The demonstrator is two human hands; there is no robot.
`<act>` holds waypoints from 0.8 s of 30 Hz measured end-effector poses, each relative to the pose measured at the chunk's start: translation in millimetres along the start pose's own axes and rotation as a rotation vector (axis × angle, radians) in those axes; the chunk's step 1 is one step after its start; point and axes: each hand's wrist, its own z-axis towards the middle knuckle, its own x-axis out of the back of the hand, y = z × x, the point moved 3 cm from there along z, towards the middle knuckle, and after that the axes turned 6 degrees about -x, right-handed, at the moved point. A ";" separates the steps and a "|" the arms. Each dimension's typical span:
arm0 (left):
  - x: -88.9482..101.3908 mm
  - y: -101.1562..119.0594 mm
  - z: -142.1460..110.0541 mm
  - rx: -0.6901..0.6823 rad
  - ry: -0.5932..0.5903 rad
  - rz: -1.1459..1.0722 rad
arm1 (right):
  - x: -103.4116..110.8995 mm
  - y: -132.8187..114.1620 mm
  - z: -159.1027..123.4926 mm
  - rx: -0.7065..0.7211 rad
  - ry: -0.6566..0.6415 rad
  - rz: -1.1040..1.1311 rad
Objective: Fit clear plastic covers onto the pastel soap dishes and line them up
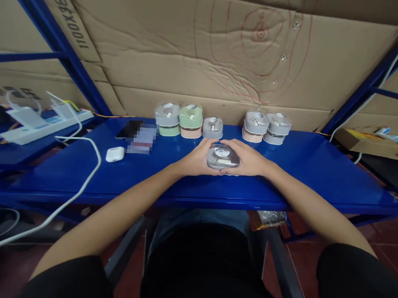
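My left hand (196, 157) and my right hand (246, 158) grip a rounded, translucent grey plastic case (223, 158) from either side, just above the blue steel shelf (80, 172). Its lid has a round white label, and a small pale part shows inside. My fingers cover its sides, and its underside is hidden. Behind my hands stand several similar cases in a row. A grey-over-green stack (167, 119) and a green-over-peach stack (190, 121) stand left of a single grey case (212, 127). A grey-over-peach stack (255, 126) stands to the right.
A phone (128, 129) and a white earbud case (115, 154) lie on the shelf to my left, near a white cable (96, 159). A white power strip (45, 125) sits further left. Cardboard (193, 52) backs the shelf, and a cardboard box (370, 143) sits to the right.
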 end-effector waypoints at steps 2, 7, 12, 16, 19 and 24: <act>-0.2 0.0 0.4 0.001 -0.036 -0.111 | 3.7 -1.5 1.2 0.034 -0.011 0.060; 9.5 1.3 0.0 0.005 -0.047 -0.100 | 34.3 19.7 -1.8 -0.063 0.024 0.175; 11.7 14.3 -2.2 -0.100 -0.166 0.162 | 58.9 44.8 -9.4 -0.297 0.113 0.066; 8.2 18.8 -4.0 -0.090 -0.220 0.175 | 58.2 49.5 -9.7 -0.412 0.119 -0.048; 8.7 18.6 -3.5 -0.073 -0.190 0.131 | 56.9 49.6 -9.2 -0.468 0.114 -0.127; 18.6 11.9 1.2 -0.040 -0.077 0.101 | 56.9 51.8 -9.9 -0.501 0.048 -0.196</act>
